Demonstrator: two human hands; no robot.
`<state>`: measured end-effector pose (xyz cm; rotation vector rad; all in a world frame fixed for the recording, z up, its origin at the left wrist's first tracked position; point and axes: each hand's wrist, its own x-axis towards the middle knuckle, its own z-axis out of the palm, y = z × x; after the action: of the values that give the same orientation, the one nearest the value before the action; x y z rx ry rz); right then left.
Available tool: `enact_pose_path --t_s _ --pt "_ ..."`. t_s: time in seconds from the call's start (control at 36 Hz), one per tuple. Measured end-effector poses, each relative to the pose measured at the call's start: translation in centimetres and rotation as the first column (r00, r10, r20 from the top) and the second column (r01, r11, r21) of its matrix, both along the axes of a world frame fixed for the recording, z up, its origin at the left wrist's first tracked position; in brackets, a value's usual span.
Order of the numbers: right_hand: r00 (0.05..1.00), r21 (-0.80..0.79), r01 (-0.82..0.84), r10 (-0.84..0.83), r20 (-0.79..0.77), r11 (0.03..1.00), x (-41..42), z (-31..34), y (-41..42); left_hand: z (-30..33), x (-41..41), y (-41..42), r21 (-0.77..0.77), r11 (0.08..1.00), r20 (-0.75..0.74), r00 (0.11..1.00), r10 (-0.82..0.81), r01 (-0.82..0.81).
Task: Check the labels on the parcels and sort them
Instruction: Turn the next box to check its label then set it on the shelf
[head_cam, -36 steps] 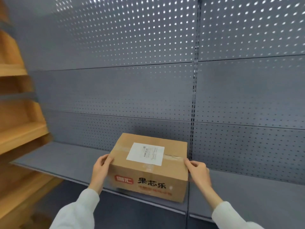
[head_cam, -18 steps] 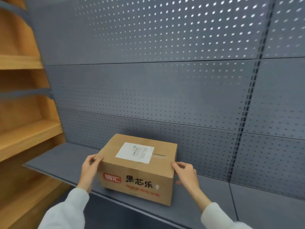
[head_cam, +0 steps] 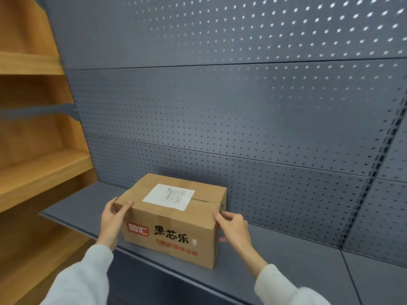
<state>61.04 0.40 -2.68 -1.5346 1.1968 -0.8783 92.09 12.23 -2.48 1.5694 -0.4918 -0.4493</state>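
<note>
Both bare hands emerge from long, seemingly pale grey-white sleeves [head_cam: 83, 280], cuffs plain.

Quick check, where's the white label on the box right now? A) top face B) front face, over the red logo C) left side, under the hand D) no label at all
A: the white paper shipping label lies flat on the top face of the brown cardboard box, above the printed front.

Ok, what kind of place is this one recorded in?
Most likely a parcel storeroom or a shop's stock area. Grey metal shelf backed by pegboard panels, wooden shelving alongside, and a taped cardboard box with a shipping label held by left hand and right hand.
</note>
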Motion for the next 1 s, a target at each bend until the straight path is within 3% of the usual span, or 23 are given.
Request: enact_pose_path --t_s 0.31,0.5,0.64,0.83,1.0 --pt "0.998 0.076 0.018 -0.023 0.061 0.997 1.7 -0.9 0.0 0.2 1.5 -0.4 0.001 1.000 0.017 1.000 -0.016 0.016" --pt "1.000 0.061 0.005 -0.007 0.019 0.998 1.4 -0.6 0.5 0.2 1.1 0.0 0.013 1.000 0.049 0.999 0.014 -0.015" --pt "0.996 0.083 -0.084 0.083 0.014 0.993 0.4 0.6 1.0 0.9 0.5 0.2 0.120 0.988 0.201 0.977 0.070 -0.095" --pt "0.994 0.058 -0.095 0.092 0.051 0.994 -2.9 2.4 2.1 2.7 -3.0 0.9 0.177 0.979 0.431 0.902 0.019 -0.105" --pt "0.996 -0.002 -0.082 0.082 0.046 0.997 -7.2 3.7 3.0 4.5 -8.8 1.1 0.184 0.983 0.455 0.887 -0.084 -0.001"
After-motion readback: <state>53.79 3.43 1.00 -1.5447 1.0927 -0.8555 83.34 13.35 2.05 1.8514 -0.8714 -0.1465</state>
